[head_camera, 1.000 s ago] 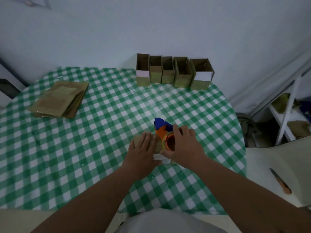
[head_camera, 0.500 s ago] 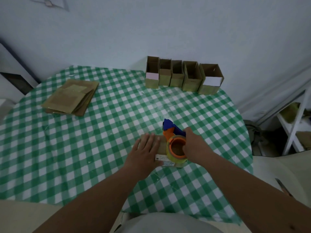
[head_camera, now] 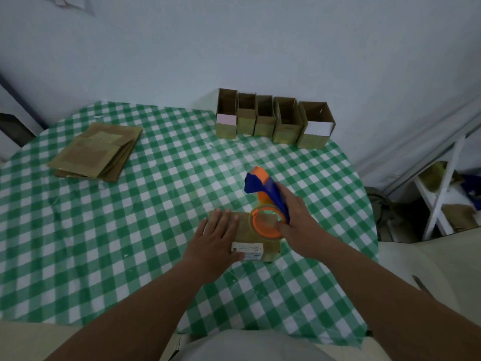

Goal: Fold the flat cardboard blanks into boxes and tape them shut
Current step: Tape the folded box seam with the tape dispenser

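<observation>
Near the centre of the green-checked tabletop (head_camera: 130, 230), a folded cardboard box (head_camera: 256, 241) with a white label facing the viewer. Left hand (head_camera: 216, 241) laid flat on the box top, fingers straight, pressing down; grip open. Right hand (head_camera: 296, 220) curled around the handle of a blue-and-orange tape dispenser (head_camera: 265, 201), grip closed on it, the clear roll resting against the box's right end. At 12 o'clock from the box, against the wall, a row of five open-topped boxes (head_camera: 273, 118) standing upright, side by side. At 10 o'clock, well apart, a stack of flat cardboard blanks (head_camera: 96, 152). At 3 o'clock, off the tabletop, a white shelf unit (head_camera: 440, 194).
</observation>
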